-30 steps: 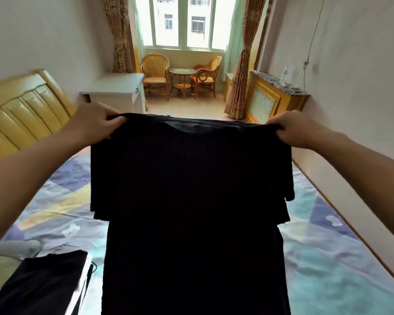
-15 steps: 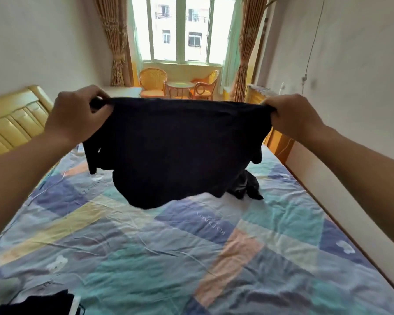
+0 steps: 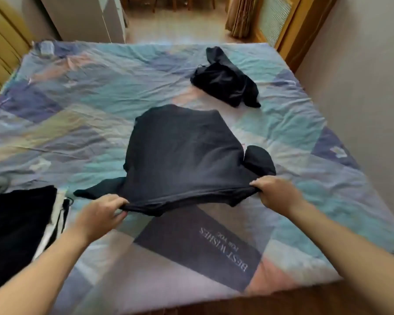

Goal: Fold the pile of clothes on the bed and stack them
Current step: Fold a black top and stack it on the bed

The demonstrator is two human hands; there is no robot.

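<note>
From the head view, the left hand point(image 3: 100, 212) and right hand point(image 3: 276, 194) each pinch one end of the dark shirt point(image 3: 184, 155), which lies on the bed point(image 3: 77, 105). Its sleeves look bunched, so folding now could leave it lumpy.

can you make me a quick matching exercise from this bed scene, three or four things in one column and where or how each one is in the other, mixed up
Things:
1. dark t-shirt
2. crumpled black garment
3. black clothing with white trim
4. printed words BEST WISHES

Places or states:
A. at the left edge of the bed, beside the left forearm
B. gripped along its near edge by the left hand and right hand
C. on a dark patch of the bed sheet, near the foot of the view
D. lying loose on the far right part of the bed

Pairs: 1-B, 2-D, 3-A, 4-C
</note>
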